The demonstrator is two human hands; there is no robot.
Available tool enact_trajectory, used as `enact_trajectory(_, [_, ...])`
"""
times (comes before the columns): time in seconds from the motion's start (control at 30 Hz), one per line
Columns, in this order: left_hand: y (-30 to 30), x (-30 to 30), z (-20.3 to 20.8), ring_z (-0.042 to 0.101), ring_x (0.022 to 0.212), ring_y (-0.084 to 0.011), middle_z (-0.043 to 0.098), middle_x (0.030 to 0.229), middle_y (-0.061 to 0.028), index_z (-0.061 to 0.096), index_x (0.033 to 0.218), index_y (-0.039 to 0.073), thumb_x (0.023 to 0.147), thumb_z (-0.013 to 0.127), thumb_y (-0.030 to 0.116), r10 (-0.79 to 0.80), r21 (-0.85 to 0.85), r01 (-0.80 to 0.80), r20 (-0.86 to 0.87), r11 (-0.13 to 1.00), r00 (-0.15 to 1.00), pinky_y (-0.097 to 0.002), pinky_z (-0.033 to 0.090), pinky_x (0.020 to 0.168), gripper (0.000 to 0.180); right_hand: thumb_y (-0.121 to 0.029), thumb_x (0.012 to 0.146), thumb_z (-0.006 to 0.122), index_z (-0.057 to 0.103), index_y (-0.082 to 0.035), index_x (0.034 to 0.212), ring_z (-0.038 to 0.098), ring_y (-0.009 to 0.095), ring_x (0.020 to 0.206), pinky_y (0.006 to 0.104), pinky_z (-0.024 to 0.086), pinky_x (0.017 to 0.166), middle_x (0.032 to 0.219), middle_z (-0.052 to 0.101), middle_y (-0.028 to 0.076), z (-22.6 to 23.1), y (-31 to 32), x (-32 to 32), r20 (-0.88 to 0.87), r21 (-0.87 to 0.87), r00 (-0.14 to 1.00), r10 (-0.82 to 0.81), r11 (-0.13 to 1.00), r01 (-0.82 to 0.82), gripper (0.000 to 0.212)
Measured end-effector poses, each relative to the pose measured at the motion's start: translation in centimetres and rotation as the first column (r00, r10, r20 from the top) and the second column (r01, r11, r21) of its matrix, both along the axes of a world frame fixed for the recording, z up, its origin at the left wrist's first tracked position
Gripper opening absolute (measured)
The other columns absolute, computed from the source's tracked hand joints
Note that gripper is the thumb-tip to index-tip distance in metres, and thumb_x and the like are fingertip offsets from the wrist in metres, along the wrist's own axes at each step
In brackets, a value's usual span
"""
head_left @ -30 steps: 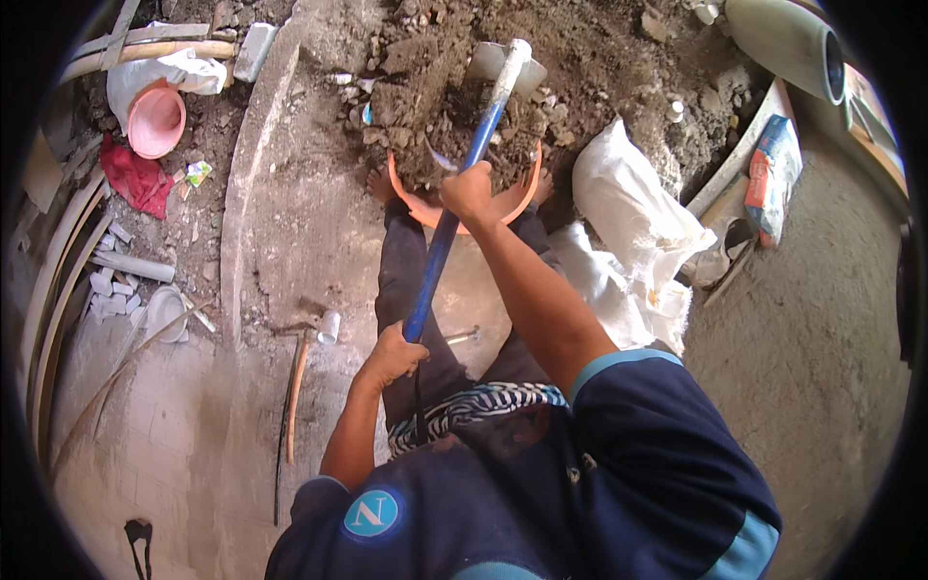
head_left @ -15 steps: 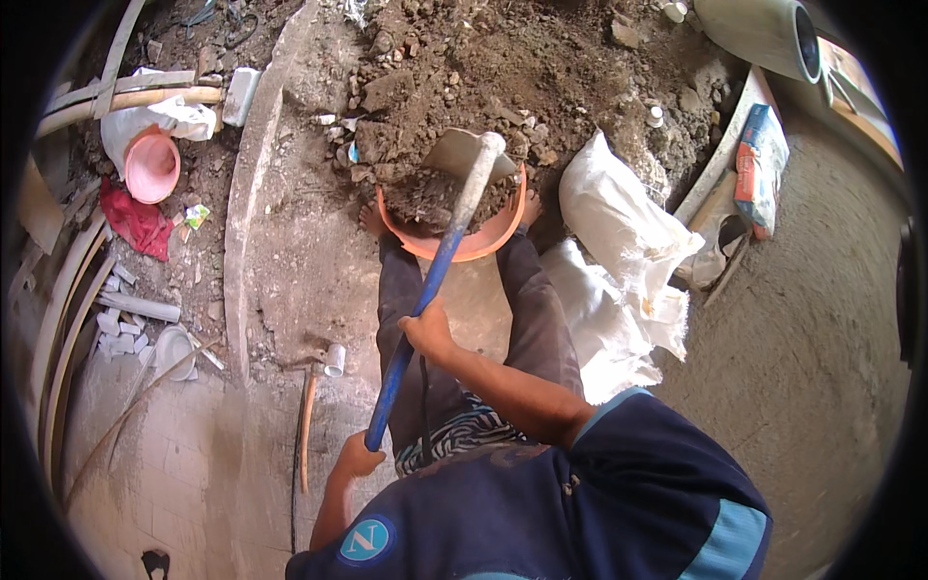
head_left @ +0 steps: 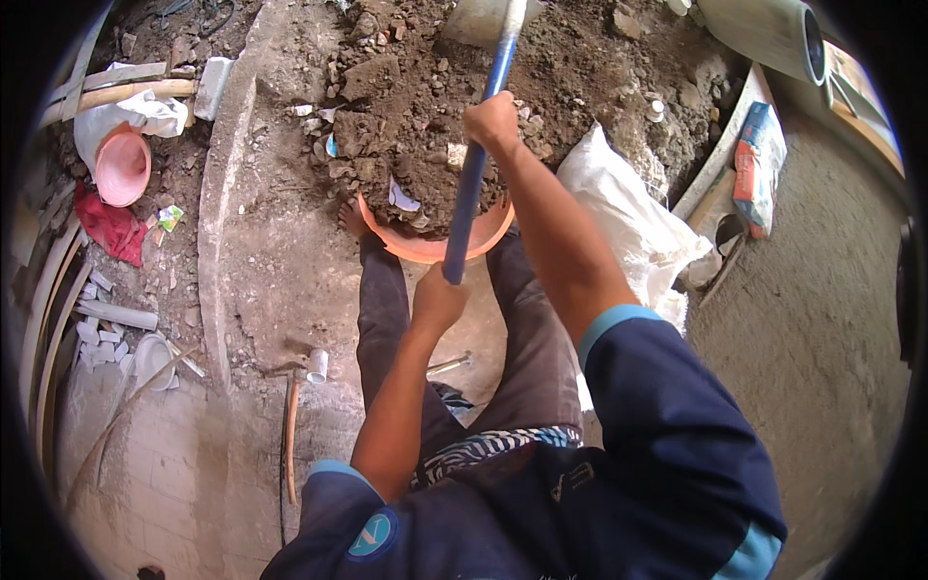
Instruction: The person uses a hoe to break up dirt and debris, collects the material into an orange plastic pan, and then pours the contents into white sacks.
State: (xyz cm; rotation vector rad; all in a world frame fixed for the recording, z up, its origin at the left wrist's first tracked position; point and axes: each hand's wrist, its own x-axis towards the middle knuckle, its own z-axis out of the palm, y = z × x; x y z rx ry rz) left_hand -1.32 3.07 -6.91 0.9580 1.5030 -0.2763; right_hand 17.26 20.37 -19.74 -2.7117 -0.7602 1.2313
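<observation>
A long-handled hoe (head_left: 471, 184) with a blue shaft is in both my hands, its shaft pointing away from me. My left hand (head_left: 442, 298) is closed round the near end of the shaft. Farther up, my right hand (head_left: 491, 121) grips the same shaft. The pale, wide blade (head_left: 474, 24) rests at the far edge of view, over the heap of brown soil and rubble (head_left: 570, 87). Between my feet stands an orange tub (head_left: 396, 242), seen by its near rim, with soil and stones inside and heaped up against it.
White sacks (head_left: 628, 208) lie right of my legs. A blue and orange bag (head_left: 758, 169) and a large pale cylinder (head_left: 759, 34) are beyond. Leftward are a concrete kerb (head_left: 215, 222), a pink bucket (head_left: 124, 169) and red cloth (head_left: 108, 227). A wooden-handled hammer (head_left: 292, 435) lies near a white cup (head_left: 317, 365).
The hoe has moved away from me, its blade going from over the tub to the far soil. Both my hands have moved forward with it, and my arms are stretched out farther.
</observation>
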Motion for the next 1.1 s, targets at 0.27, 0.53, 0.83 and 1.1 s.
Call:
enact_trajectory(0.27, [-4.9, -2.7, 3.9, 0.065, 0.09, -0.0436, 0.066, 0.087, -0.0284, 0.061, 0.099, -0.005, 0.073, 0.065, 0.015, 0.113, -0.145, -0.109, 0.021, 0.983, 0.993, -0.0458, 0.05, 0.077, 0.033, -0.016, 0.079, 0.065, 0.043, 0.012, 0.114, 0.063, 0.04, 0.103, 0.0421, 0.052, 0.087, 0.106, 0.062, 0.031, 1.7, -4.3, -3.7, -0.082, -0.088, 0.996, 0.042, 0.995, -0.049, 0.049])
enact_trajectory(0.53, [-7.3, -2.2, 12.6, 0.063, 0.092, -0.0465, 0.064, 0.089, -0.0309, 0.059, 0.097, -0.007, 0.072, 0.064, 0.015, -0.015, -0.173, -0.008, -0.133, 0.985, 0.991, -0.0472, 0.049, 0.08, 0.034, -0.012, 0.076, 0.064, 0.046, 0.016, 0.107, 0.065, 0.04, 0.094, 0.0422, 0.053, 0.077, 0.097, 0.063, 0.031, 3.5, -11.5, -5.4, -0.189, -0.126, 0.98, 0.06, 0.988, -0.084, 0.046])
enact_trajectory(0.83, [-10.6, -5.1, 9.7, 0.058, 0.052, -0.0199, 0.057, 0.067, -0.0103, 0.054, 0.088, -0.001, 0.072, 0.063, 0.007, 0.42, -0.384, -0.376, 0.035, 0.843, 0.907, -0.0341, 0.047, 0.048, 0.02, -0.014, 0.079, 0.065, 0.044, 0.016, 0.103, 0.068, 0.04, 0.088, 0.0427, 0.055, 0.075, 0.09, 0.065, 0.028, 3.6, -11.2, -8.9, -0.153, -0.08, 0.965, 0.211, 0.971, -0.225, 0.044])
enact_trajectory(1.1, [-11.9, -5.9, 9.0, 0.057, 0.049, -0.0199, 0.057, 0.066, -0.0096, 0.053, 0.087, 0.0, 0.073, 0.061, 0.006, 0.48, -0.41, -0.428, 0.026, 0.805, 0.877, -0.0343, 0.046, 0.045, 0.018, -0.007, 0.082, 0.058, 0.039, 0.009, 0.114, 0.061, 0.046, 0.105, 0.0459, 0.051, 0.089, 0.107, 0.061, 0.033, 4.7, -11.0, -10.6, -0.178, -0.12, 0.977, 0.122, 0.982, -0.144, 0.041])
